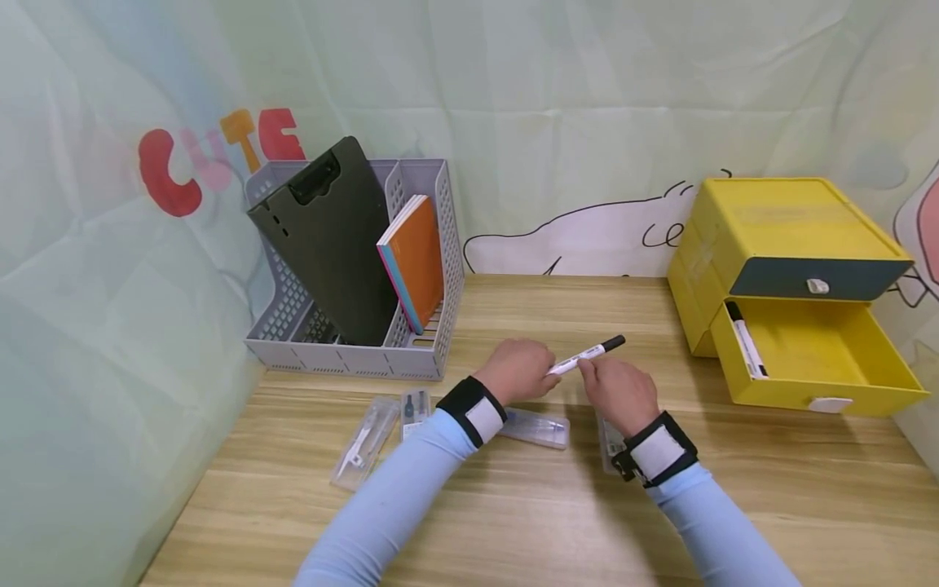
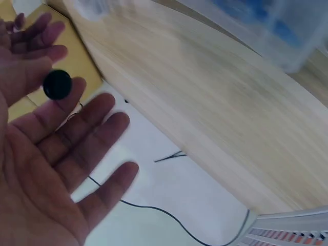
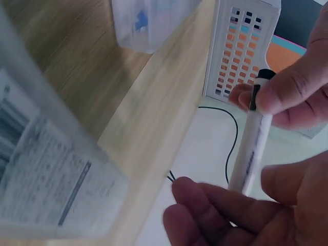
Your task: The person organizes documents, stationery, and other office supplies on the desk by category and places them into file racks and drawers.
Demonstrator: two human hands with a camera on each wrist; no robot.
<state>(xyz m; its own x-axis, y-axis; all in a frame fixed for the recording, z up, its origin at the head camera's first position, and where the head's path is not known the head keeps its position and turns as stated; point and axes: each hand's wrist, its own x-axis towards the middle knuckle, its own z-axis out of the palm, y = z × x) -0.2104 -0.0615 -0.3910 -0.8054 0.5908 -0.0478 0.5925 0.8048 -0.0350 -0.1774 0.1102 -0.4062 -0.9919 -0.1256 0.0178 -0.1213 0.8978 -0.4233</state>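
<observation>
My left hand (image 1: 517, 371) pinches one end of a white marker (image 1: 587, 354) between thumb and index finger, its other fingers stretched out in the left wrist view. The marker's black cap points up and to the right. My right hand (image 1: 622, 395) has its thumb and index finger around the marker's middle; in the right wrist view the index finger hides part of the barrel (image 3: 251, 148). Below the hands lie a clear plastic case (image 1: 535, 428) and, partly covered by the right hand, another clear case (image 1: 610, 447).
At the right stands a yellow drawer box (image 1: 814, 216); its lower drawer (image 1: 829, 395) is pulled out, with another white marker (image 1: 748, 342) inside. A grey organizer (image 1: 352, 361) at the left holds a black clipboard (image 1: 330, 244) and notebooks (image 1: 418, 261). Two clear cases (image 1: 367, 440) lie before it.
</observation>
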